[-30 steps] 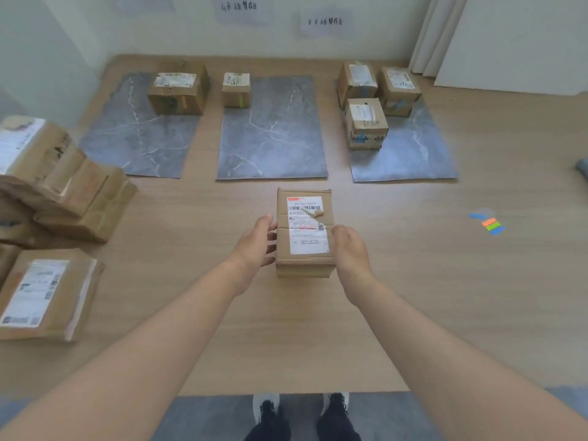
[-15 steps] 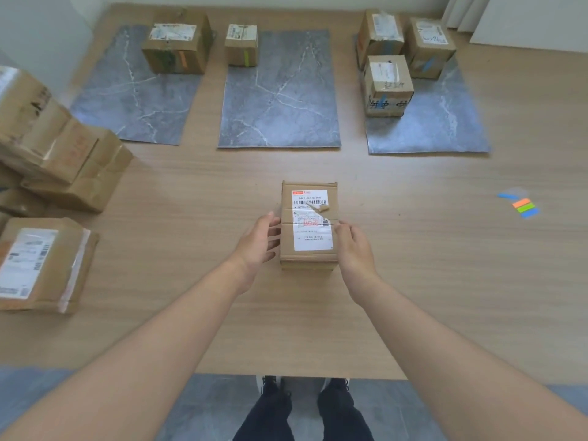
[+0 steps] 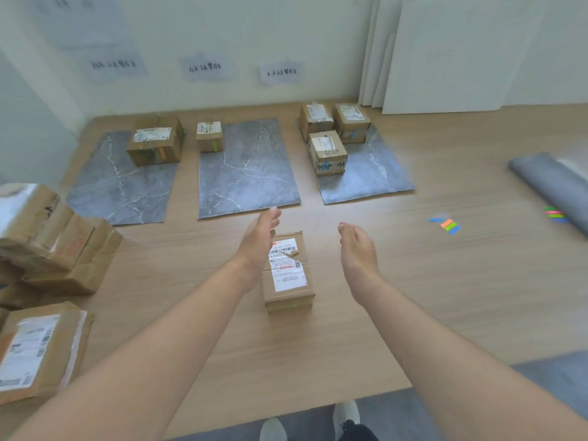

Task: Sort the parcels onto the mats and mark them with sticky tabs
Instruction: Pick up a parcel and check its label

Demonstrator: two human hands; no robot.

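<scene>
A small cardboard parcel (image 3: 288, 275) with a white shipping label lies on the wooden floor in front of me. My left hand (image 3: 259, 240) hovers over the parcel's left side, fingers straight and holding nothing. My right hand (image 3: 358, 246) is raised to the parcel's right, apart from it, fingers relaxed. Three grey marble-patterned mats lie beyond: the left mat (image 3: 117, 189) bears one parcel (image 3: 156, 143), the middle mat (image 3: 251, 173) one small parcel (image 3: 209, 136), the right mat (image 3: 372, 173) three parcels (image 3: 327, 152). Coloured sticky tabs (image 3: 447, 224) lie on the floor to the right.
A pile of unsorted parcels (image 3: 47, 237) sits at the left, with a flat one (image 3: 35, 351) nearer me. A rolled grey mat (image 3: 553, 183) and more tabs (image 3: 555, 214) lie far right. Paper signs (image 3: 205, 68) hang on the wall above the mats.
Both hands have let go of the parcel's sides and lifted away from it. The parcel stays on the floor. The camera has tilted up, showing the wall.
</scene>
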